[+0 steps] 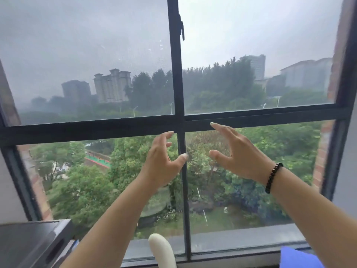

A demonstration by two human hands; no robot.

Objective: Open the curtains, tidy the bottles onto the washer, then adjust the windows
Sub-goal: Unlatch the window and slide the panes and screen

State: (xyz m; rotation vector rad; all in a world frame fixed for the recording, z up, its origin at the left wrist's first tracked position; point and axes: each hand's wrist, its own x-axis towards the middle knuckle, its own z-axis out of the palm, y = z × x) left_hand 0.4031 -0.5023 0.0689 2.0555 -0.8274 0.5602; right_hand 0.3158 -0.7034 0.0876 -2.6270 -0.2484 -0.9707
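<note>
Grey rainy sky, tower blocks and green trees fill the view beyond the dark-framed window (pixel 177 124), which spans the whole frame, its latch handle (pixel 181 28) up at 12 o'clock on the centre post. Both hands are raised before the lower panes, fingers spread and lightly bent, holding nothing. Left hand (pixel 162 159) has its thumb at the centre post; right hand (pixel 235 153), a beaded bracelet (pixel 273 177) on its wrist, reaches toward the crossbar. At 8 o'clock sits a dark appliance top (pixel 29 240).
</note>
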